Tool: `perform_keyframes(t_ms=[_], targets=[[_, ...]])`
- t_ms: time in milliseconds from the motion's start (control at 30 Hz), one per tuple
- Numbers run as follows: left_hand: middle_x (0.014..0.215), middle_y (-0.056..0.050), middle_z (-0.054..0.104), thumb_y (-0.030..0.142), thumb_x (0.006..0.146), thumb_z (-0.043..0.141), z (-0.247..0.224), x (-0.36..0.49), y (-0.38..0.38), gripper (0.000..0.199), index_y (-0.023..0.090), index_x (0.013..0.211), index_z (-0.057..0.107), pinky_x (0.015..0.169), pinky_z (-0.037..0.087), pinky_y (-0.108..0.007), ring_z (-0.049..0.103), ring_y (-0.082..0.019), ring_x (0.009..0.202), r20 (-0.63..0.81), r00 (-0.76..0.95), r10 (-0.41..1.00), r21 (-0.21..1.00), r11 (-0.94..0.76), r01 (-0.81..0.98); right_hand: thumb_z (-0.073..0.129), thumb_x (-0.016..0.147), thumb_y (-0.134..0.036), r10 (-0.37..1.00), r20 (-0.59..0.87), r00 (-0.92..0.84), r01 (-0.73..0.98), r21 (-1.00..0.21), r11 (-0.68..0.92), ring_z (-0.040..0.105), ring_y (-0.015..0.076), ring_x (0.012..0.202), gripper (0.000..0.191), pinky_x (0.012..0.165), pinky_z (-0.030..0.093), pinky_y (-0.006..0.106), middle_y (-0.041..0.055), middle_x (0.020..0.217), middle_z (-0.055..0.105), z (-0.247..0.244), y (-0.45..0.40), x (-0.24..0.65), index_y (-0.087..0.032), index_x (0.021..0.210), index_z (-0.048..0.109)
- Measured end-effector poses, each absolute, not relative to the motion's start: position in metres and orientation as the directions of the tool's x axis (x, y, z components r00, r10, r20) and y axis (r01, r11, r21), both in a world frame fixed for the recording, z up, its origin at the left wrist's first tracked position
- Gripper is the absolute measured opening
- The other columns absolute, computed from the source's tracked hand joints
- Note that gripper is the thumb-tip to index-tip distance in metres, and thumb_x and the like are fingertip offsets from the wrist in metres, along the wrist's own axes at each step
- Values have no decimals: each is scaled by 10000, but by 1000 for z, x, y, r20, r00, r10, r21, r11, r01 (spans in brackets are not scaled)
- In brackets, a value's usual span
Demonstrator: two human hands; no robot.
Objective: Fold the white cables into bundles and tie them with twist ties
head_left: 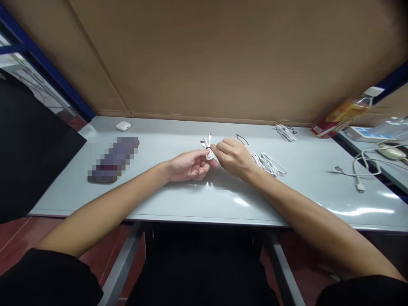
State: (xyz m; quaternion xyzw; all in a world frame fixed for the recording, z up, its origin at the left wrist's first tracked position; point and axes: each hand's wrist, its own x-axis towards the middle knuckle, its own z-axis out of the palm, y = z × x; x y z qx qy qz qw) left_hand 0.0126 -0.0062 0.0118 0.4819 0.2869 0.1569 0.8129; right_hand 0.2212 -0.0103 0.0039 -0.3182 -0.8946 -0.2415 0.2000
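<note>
The left hand was curled almost shut, its fingers wrapped around a small white cable coil. The right hand was also mostly closed, with its thumb and forefinger pinching the coil from the far side and the other fingers folded in. The coil sat between the two hands, above the table, and two plug ends stood up from it. A dark band seemed to circle the coil, but it was too small to tell for sure.

The cable looked light and soft, though probably springy enough to loosen if released. The wound body seemed the surest place to hold, since its smooth sheath might slip and the small plugs offered little grip.

Just beside the right hand lay a loose white cable bundle, and a thin black wire lay beyond that hand. Farther right were a smaller white coil and a third cable. Left of the hands sat a white earbud case and a pixelated object, too blurred to name. A bottle lay tilted at the far right corner.
</note>
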Motion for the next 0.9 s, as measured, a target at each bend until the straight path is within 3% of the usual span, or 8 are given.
perform_keyframes(t_ms=[167, 333, 400, 467, 567, 633, 767, 900], targets=[[508, 9, 492, 403, 1060, 392, 12, 9, -1, 474, 111, 888, 723, 425, 354, -188, 328, -72, 384, -305, 786, 539, 859, 512, -18, 359, 1034, -41, 494, 544, -678, 697, 263, 667, 463, 217, 699, 413, 665, 350, 368, 59, 725, 588, 0, -8, 221, -194, 893, 716], [626, -28, 592, 428, 1002, 521, 10, 12, 0, 378, 128, 856, 699, 423, 314, -193, 484, -89, 470, -275, 553, 786, 961, 213, 175, 369, 1035, -77, 520, 599, -609, 708, 113, 698, 483, 194, 678, 417, 666, 371, 343, 65, 732, 634, -5, -5, 222, -181, 844, 725], [636, -21, 604, 443, 1003, 538, 9, 12, 0, 380, 139, 828, 686, 448, 329, -201, 492, -86, 476, -198, 492, 848, 950, 44, 308, 442, 1035, -150, 592, 597, -542, 696, -76, 714, 529, 188, 708, 359, 684, 392, 331, 69, 765, 671, -5, -6, 222, -183, 826, 733], [645, -16, 610, 467, 1021, 510, 7, 11, 1, 420, 143, 811, 676, 492, 366, -215, 494, -85, 484, -122, 501, 857, 920, -92, 381, 518, 1021, -237, 719, 501, -483, 631, -370, 682, 568, 178, 710, 293, 682, 416, 319, 58, 790, 706, -2, -8, 223, -189, 850, 752], [683, -8, 616, 504, 1048, 443, 3, 9, 1, 448, 155, 865, 655, 536, 390, -234, 483, -92, 507, -38, 541, 840, 913, -191, 360, 550, 1012, -367, 862, 218, -457, 446, -782, 435, 591, 153, 672, 295, 632, 449, 294, 38, 821, 732, 7, -11, 226, -191, 903, 759], [713, -3, 614, 520, 1058, 416, 1, 9, 1, 443, 164, 912, 636, 549, 388, -239, 474, -99, 536, 12, 560, 828, 917, -232, 324, 594, 985, -413, 897, 92, -432, 330, -910, 252, 604, 148, 679, 287, 603, 472, 283, 54, 869, 740, 11, -12, 229, -180, 916, 747], [740, -4, 613, 537, 1066, 399, -1, 10, -1, 434, 179, 926, 600, 577, 394, -243, 476, -110, 580, 75, 568, 819, 909, -290, 298, 713, 909, -427, 918, -1, -397, 205, -975, 88, 597, 137, 677, 258, 600, 493, 275, 59, 858, 720, 14, -11, 232, -171, 914, 743], [734, 1, 605, 556, 1071, 378, 0, 10, -2, 449, 183, 936, 586, 576, 390, -242, 478, -115, 589, 92, 562, 822, 902, -308, 303, 743, 883, -444, 926, 21, -376, 185, -978, 97, 567, 120, 661, 270, 628, 480, 278, 39, 858, 710, 11, -11, 229, -176, 903, 759]])
